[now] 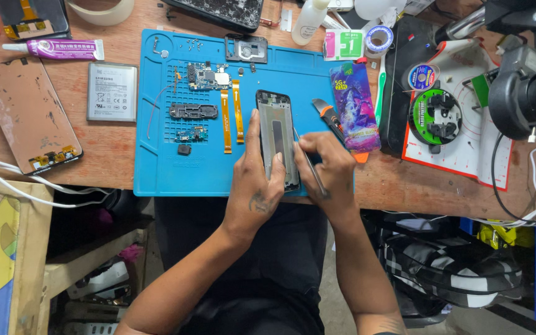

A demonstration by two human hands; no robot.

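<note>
My left hand (pixel 254 186) grips the lower part of a bare phone frame (pixel 276 130), holding it flat on the blue work mat (pixel 156 167). The thumb runs up the frame's left edge. My right hand (pixel 330 170) is closed on thin metal tweezers (pixel 306 158), whose tips touch the frame's right edge. On the mat to the left lie a small circuit board (pixel 207 76), a black plastic cover (pixel 193 111), two orange flex cables (pixel 231 111) and a small charging board (pixel 192 134).
A phone battery (pixel 112 91) and a detached screen (pixel 28 115) lie left of the mat. An orange-handled knife (pixel 330 118) and a purple packet (pixel 355 105) sit right of the frame. A glue tube (pixel 54 48), tape rolls, a bottle (pixel 310 22) and a microscope (pixel 528 87) crowd the desk.
</note>
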